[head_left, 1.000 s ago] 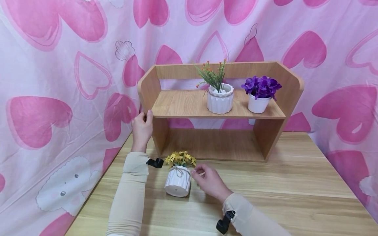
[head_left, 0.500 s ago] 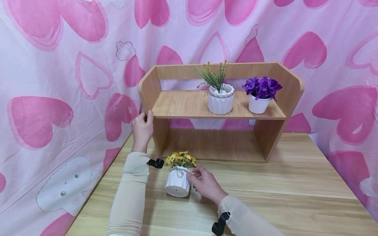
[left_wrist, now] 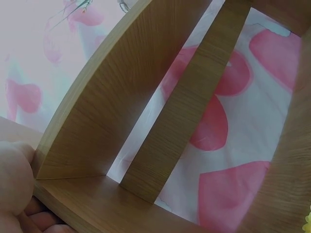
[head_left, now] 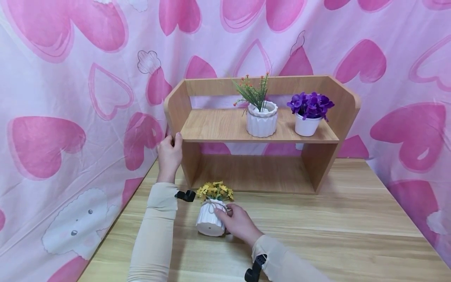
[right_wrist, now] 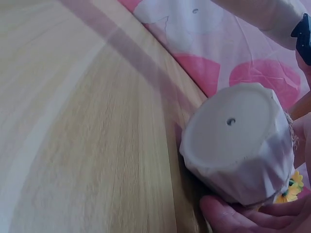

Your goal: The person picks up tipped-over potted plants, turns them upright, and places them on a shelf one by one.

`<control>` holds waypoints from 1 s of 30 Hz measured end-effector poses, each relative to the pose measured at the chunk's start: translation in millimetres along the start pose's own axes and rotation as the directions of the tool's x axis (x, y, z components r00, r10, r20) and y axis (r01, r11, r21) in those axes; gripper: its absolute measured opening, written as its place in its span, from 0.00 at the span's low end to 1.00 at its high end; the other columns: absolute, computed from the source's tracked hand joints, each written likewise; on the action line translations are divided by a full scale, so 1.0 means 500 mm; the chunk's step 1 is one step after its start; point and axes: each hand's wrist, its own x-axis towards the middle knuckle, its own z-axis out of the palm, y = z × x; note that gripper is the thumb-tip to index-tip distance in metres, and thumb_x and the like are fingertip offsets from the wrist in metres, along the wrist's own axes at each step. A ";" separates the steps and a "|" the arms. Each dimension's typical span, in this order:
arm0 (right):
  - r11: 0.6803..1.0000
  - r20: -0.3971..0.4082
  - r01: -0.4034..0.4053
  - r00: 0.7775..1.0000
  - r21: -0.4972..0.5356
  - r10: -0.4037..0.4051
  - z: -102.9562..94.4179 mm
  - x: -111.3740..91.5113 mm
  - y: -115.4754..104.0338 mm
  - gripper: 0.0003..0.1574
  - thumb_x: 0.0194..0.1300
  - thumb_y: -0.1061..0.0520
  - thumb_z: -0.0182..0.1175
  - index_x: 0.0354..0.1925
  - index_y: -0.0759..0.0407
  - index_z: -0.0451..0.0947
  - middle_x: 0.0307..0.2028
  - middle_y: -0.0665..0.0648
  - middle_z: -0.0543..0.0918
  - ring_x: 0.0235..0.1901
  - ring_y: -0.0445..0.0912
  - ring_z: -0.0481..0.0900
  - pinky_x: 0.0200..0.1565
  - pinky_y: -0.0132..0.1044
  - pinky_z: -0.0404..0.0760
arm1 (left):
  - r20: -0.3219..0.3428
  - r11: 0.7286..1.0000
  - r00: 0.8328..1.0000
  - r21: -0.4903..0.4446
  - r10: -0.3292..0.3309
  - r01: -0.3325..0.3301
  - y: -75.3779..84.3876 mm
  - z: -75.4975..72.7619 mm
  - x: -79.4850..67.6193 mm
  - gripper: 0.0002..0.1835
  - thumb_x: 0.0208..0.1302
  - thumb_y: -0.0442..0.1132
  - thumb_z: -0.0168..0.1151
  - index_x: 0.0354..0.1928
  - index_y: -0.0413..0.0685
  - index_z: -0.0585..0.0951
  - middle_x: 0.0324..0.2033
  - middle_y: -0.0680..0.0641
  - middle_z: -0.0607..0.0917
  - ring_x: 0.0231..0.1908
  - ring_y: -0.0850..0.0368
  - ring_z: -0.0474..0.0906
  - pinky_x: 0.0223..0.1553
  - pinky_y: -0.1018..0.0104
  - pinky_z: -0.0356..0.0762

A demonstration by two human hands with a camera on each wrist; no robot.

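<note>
A white fluted flowerpot point(head_left: 211, 219) with yellow flowers point(head_left: 215, 190) and a twine bow lies on its side on the table, its base facing me. My right hand point(head_left: 241, 224) grips it from the right, thumb across its wall. In the right wrist view, the pot's round base point(right_wrist: 233, 128) with its small hole shows, and fingertips point(right_wrist: 221, 213) reach under the pot. With my left hand point(head_left: 169, 154) I grip the left side panel of the wooden shelf point(head_left: 211, 123), level with its upper board. The left wrist view has that hand point(left_wrist: 14, 179) around the panel's edge.
On the upper board stand a white pot with grassy leaves and orange buds point(head_left: 261, 121) and a small white pot of purple flowers point(head_left: 307, 125). A pink heart-patterned curtain point(head_left: 88, 156) hangs behind and to the left of the wooden table point(head_left: 352, 219).
My right hand has moved left from beside the yellow-flowered pot and now grips it, thumb over the wall. My left hand has stayed on the shelf.
</note>
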 end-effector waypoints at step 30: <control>0.985 -0.036 -0.161 0.986 0.053 0.163 0.019 0.005 -0.028 0.59 0.63 0.32 0.74 0.75 0.68 0.67 0.68 0.69 0.78 0.63 0.59 0.80 0.68 0.64 0.76 | 0.035 0.999 0.998 0.004 -0.047 0.047 0.005 -0.004 0.000 0.28 0.84 0.55 0.50 0.48 0.34 0.83 0.50 0.31 0.87 0.55 0.36 0.79 0.59 0.40 0.80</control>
